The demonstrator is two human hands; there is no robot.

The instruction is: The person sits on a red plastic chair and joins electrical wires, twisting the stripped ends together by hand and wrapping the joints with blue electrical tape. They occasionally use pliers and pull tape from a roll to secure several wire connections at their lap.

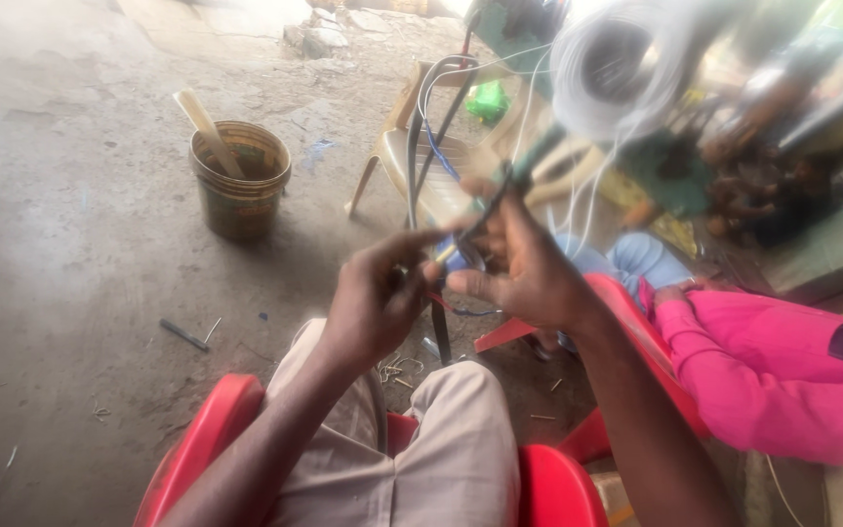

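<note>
Hands (461,278) pinch a cable (431,127); bucket (239,181) holds a stick (205,117).

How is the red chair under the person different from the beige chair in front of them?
The red chair is bright red and occupied by the person; the beige chair is pale and carries only dark cables. The red chair lies at the bottom edge of the view; the beige chair stands farther off. Both look like plastic.

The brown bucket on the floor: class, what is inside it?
A pale flat stick leans inside the brown bucket, its top poking above the rim. The inner wall shows, but the bottom and any contents are hidden by the rim and shadow.
</note>
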